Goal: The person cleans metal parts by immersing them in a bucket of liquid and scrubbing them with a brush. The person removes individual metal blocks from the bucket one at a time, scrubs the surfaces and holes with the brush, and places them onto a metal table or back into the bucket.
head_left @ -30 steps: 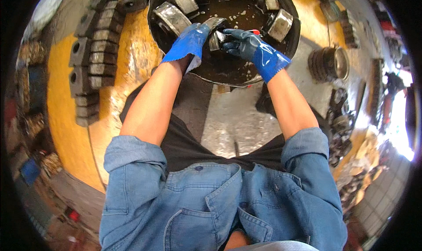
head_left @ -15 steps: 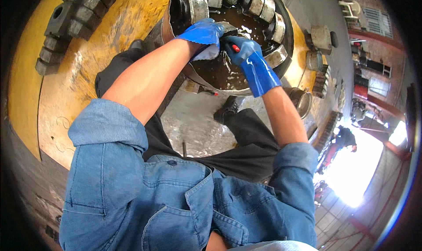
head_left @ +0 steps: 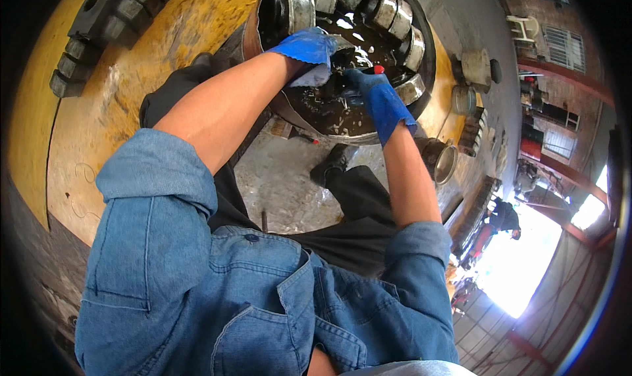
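Note:
Both of my hands are in blue rubber gloves over a round tub (head_left: 252,40) of dark, shiny liquid. My left hand (head_left: 307,53) is closed round a curved grey metal part (head_left: 342,43), mostly hidden by the glove. To its right, my right hand (head_left: 374,88) is wrapped round a tool with a red handle end (head_left: 378,69); its working end is hidden or lost in the dark liquid. Several thick metal rings (head_left: 297,7) stand along the tub's far and right inner wall, wet and partly in the liquid.
A brush (head_left: 282,127) with a red-tipped handle lies on the floor before the tub. Dark metal blocks (head_left: 118,30) line the yellow board at left. A metal ring (head_left: 440,161) and more parts sit at right. A person (head_left: 503,218) is far off near a bright doorway.
My right hand has moved slightly to the right and away from the metal part, and the red handle end has swung rightward. My left hand keeps its place and hold.

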`<state>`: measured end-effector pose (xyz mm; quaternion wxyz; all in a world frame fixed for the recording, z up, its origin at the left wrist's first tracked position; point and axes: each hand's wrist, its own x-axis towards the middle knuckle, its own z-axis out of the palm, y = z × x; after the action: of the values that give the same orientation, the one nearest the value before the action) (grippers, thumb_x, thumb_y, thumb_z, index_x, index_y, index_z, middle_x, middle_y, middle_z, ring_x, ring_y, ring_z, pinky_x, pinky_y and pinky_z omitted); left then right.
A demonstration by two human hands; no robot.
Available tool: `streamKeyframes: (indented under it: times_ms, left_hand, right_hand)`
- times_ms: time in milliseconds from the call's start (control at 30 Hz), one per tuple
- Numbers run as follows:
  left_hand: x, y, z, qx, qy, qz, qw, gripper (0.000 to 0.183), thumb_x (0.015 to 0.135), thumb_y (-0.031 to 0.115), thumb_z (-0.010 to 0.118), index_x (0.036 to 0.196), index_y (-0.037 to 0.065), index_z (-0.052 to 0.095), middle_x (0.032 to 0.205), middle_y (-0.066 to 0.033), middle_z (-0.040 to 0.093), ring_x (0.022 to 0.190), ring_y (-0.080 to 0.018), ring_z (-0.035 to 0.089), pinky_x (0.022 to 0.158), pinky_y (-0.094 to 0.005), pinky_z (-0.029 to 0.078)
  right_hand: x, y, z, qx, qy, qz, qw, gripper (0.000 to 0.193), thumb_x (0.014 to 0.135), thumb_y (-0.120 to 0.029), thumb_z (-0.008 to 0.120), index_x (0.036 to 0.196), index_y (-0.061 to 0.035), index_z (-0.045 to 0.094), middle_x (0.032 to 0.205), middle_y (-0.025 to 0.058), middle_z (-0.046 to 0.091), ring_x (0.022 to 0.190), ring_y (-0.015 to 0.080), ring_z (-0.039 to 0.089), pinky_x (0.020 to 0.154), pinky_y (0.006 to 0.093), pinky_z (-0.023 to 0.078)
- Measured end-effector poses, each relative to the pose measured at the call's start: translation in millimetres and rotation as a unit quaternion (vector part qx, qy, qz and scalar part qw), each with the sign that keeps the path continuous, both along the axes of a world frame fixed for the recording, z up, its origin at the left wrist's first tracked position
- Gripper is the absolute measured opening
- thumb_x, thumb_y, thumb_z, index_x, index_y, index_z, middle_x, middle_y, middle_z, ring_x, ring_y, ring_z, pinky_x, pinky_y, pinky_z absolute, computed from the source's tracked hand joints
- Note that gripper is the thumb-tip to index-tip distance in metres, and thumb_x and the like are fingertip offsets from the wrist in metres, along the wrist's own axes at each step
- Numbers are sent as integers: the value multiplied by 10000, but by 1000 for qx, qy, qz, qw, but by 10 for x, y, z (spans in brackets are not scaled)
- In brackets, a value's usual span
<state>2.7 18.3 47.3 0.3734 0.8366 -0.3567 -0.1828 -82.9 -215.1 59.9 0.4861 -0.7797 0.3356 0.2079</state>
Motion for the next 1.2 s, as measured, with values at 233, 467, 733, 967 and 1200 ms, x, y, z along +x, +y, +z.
streamKeyframes:
  times_ms: [233, 467, 733, 967, 1200]
  left_hand:
    - [-58, 47, 88, 16, -59, 6, 998, 634, 887, 108, 630, 1507, 235, 585, 1212, -276, 665, 1156, -461, 647, 978, -500, 529]
    - [5, -64, -17, 21, -62, 32, 997, 448, 905, 244, 647, 1341, 155, 700, 1180, -229, 747, 1090, -448, 705, 969, -509, 564]
    - [24, 15, 160, 54, -83, -58, 993, 752, 746, 68, 715, 1479, 185, 597, 1098, -307, 673, 1106, -502, 647, 895, -522, 543]
    - [-78, -27, 202, 23, -38, -28, 999, 660, 829, 61, 662, 1476, 176, 603, 1076, -300, 693, 977, -491, 685, 850, -514, 564]
    - [-171, -3, 214, -4, 15, 4, 1000, 508, 973, 112, 560, 1475, 173, 607, 1110, -267, 701, 1033, -454, 703, 889, -487, 568]
  right_hand:
    - [-98, 139, 374, -422, -113, 540, 719, 473, 936, -265, 694, 1404, -264, 629, 1456, 91, 641, 1235, 333, 676, 1002, 504, 559]
    - [-242, 209, 128, -297, -159, 306, 890, 268, 980, -254, 688, 1227, -169, 749, 1046, 158, 790, 879, 330, 769, 770, 446, 606]
    - [78, -25, 30, 257, 15, 44, 965, 335, 996, -305, 734, 1230, -67, 762, 1002, 121, 808, 747, 206, 755, 685, 379, 624]
    - [-79, -32, -170, -164, -144, 278, 936, 290, 958, -282, 751, 1169, -88, 788, 982, 123, 811, 845, 223, 758, 766, 371, 600]
    - [-269, 238, 288, -420, -179, 506, 732, 389, 959, -262, 659, 1344, -205, 668, 1178, 142, 744, 1073, 398, 712, 880, 489, 587]
